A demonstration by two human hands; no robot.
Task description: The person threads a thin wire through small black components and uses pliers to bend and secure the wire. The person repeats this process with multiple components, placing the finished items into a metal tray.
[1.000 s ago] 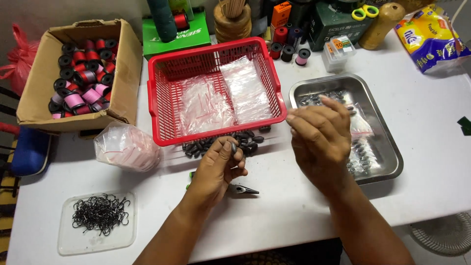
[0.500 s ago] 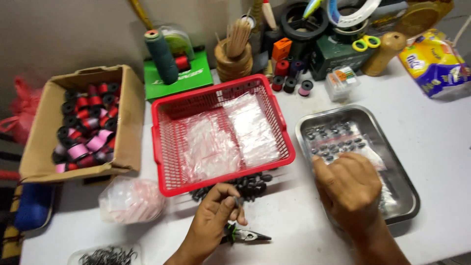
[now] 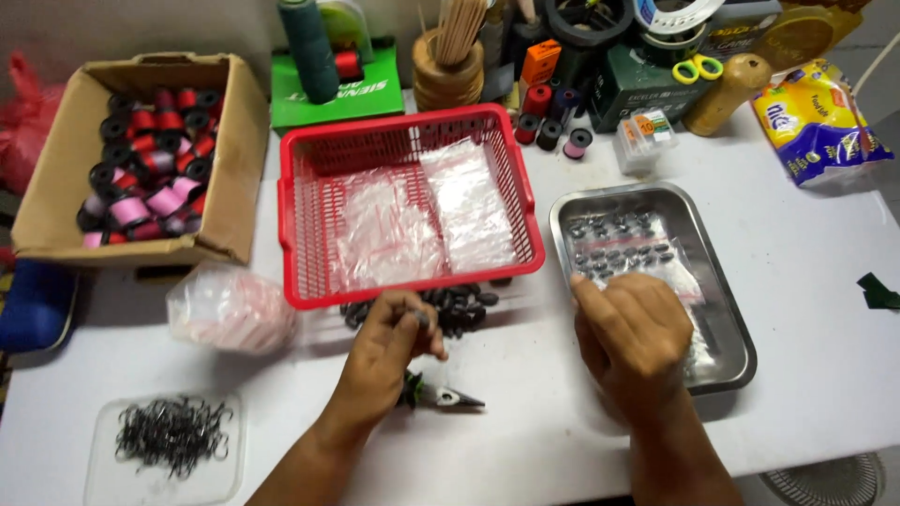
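Head view, looking straight down on the white table (image 3: 825, 309): the left hand (image 3: 389, 351) sits just below centre frame, fingers curled in, thumb and forefinger pinched on something small and dark right at the lower edge of the pile of black beads (image 3: 450, 307). That pile runs in a short band left to right, tucked against the front rim of the red basket (image 3: 291, 244), so it lies directly up-frame from the left hand, touching distance, while the right hand is off to the side of it. Beneath the left wrist, small pliers (image 3: 441, 396) lie on the table with the nose pointing right. Over to the right hand (image 3: 633, 333), lower right of centre: it hovers at the near left corner of the steel tray (image 3: 722, 281), fingers bent loosely downward over the clear bag in there; whether it grips anything I cannot tell, the back of the hand hides the fingertips. Dark pieces in rows lie up-frame of it in the tray. Far lower left, a clear lid of black hooks (image 3: 169, 436); upper left, a cardboard box of spools (image 3: 141, 150), both well apart from either hand.
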